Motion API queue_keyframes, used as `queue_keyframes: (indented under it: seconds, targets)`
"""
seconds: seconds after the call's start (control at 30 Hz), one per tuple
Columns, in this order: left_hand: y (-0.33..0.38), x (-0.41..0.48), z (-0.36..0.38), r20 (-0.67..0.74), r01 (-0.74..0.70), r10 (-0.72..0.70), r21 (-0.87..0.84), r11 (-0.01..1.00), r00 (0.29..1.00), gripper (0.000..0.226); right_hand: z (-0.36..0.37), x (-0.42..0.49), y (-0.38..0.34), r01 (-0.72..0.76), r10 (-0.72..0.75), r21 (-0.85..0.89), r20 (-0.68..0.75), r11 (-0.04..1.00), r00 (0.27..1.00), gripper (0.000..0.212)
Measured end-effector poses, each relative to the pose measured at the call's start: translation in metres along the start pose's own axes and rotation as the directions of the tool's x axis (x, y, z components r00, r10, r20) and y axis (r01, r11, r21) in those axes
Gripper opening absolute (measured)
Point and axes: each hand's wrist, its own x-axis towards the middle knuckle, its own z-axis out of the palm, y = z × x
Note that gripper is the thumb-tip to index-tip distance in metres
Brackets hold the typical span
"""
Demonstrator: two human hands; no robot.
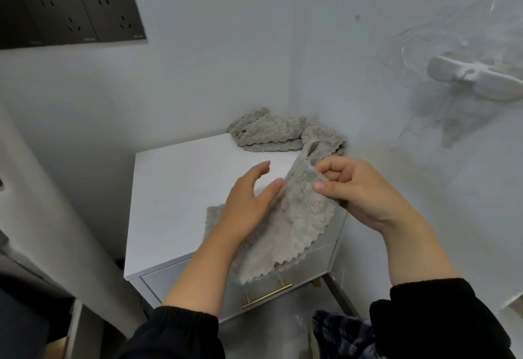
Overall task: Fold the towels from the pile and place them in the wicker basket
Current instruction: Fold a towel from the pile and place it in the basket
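**Grey towel held up between my two hands over the white table**

My right hand pinches the upper edge of a grey fleecy towel, thumb and curled fingers closed on the cloth just below a small slit near its corner. The towel hangs down and to the left from that grip, its scalloped hem drooping past the front edge of the white table and over the drawer front. My left hand is loose and spread, fingers pointing up and away from me, its thumb side pressed against the towel's left face; it grips nothing. Part of the towel shows to the left of my left wrist, lying on the table top.

The rest of the pile sits bunched at the far corner of the table, against the two white walls, well apart from my left hand and just beyond my right. The raised towel's top corner overlaps it in this view, so I cannot tell whether they touch.

A brass drawer handle shows below the towel's hem. Dark wall sockets sit at upper left, a white wall-mounted holder at upper right. My black sleeves fill the bottom of the frame.
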Motion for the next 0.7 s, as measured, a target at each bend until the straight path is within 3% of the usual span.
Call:
queue_keyframes:
  seconds: [0.1,0.13,0.2,0.3,0.37,0.43,0.53,0.63,0.7]
  targets:
    - [0.004,-0.003,-0.006,0.122,0.033,-0.010,-0.187,0.982,0.993,0.068,-0.002,-0.005,-0.006,0.010,0.006,-0.097,0.167,0.995,0.986,0.038]
    - [0.005,-0.004,-0.007,0.178,0.049,-0.006,-0.239,0.970,0.984,0.068,-0.004,-0.006,-0.007,0.019,0.006,-0.131,0.190,0.991,0.982,0.033]
    - [0.004,-0.004,-0.007,0.273,0.089,-0.003,-0.305,0.948,0.962,0.066,-0.005,-0.008,-0.010,0.043,-0.001,-0.203,0.204,0.978,0.979,0.017]
    - [-0.006,0.001,-0.005,0.364,0.176,-0.017,-0.408,0.896,0.931,0.077,-0.005,-0.012,-0.015,0.058,-0.003,-0.278,0.195,0.959,0.981,0.021]
    - [-0.011,0.003,-0.006,0.417,0.212,-0.005,-0.452,0.866,0.909,0.071,-0.004,-0.014,-0.018,0.040,0.013,-0.289,0.179,0.957,0.984,0.021]
    - [-0.013,0.004,-0.007,0.436,0.243,-0.012,-0.478,0.844,0.900,0.050,-0.005,-0.012,-0.017,0.014,0.006,-0.303,0.067,0.953,0.998,0.025]
    - [-0.012,0.004,-0.006,0.384,0.286,-0.083,-0.511,0.810,0.920,0.019,-0.007,-0.004,-0.009,-0.036,-0.057,-0.382,-0.230,0.924,0.972,0.022]
    - [-0.011,0.004,-0.003,0.298,0.274,-0.119,-0.556,0.785,0.947,0.013,-0.006,0.001,-0.002,-0.087,-0.074,-0.437,-0.339,0.895,0.938,0.018]
    - [-0.010,0.003,-0.002,0.256,0.250,-0.117,-0.586,0.771,0.960,0.023,-0.005,0.004,0.002,-0.106,-0.067,-0.438,-0.361,0.893,0.930,0.019]
